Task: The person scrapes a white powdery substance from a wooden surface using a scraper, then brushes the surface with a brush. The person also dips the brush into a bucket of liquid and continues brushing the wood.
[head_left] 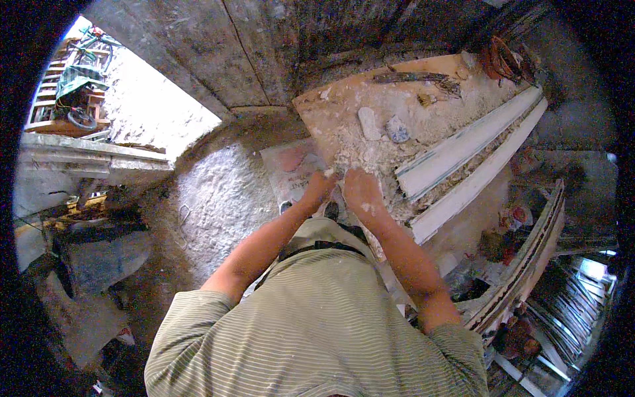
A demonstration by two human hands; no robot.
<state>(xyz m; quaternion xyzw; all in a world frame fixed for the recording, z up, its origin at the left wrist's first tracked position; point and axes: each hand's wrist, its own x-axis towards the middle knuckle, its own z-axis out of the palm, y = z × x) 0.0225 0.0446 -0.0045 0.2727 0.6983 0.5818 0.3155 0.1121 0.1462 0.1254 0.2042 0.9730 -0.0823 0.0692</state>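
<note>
Probably soft and crumbly, the white material (360, 156) is best cupped from beneath; for left hand (319, 187) and right hand (361, 188), opening and grip cannot be told.

The left arm (262, 246) and right arm (409, 257) reach forward and converge. The left hand (320, 186) slants inward near the right hand (361, 188), whose wrist shows pale smears; their grip is too indistinct to tell.
</note>
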